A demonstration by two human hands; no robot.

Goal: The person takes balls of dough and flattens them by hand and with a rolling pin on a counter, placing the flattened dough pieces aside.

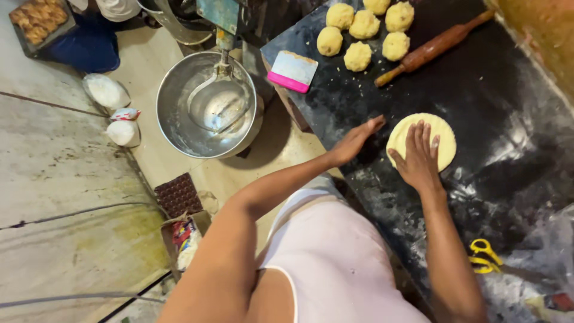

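Note:
A flat round disc of pale yellow dough lies on the dark floured worktop. My right hand rests flat on the disc, fingers spread and pointing away from me. My left hand hovers open just left of the disc, fingertips near the worktop's surface, holding nothing. Several dough balls sit in a cluster at the far end of the worktop. A wooden rolling pin lies diagonally just beyond the disc, to the right of the balls.
A scraper with a pink edge lies at the worktop's corner. A large steel mixer bowl stands on the floor to the left. Yellow-handled scissors lie near me on the right. Small bags and a tray of baked goods sit far left.

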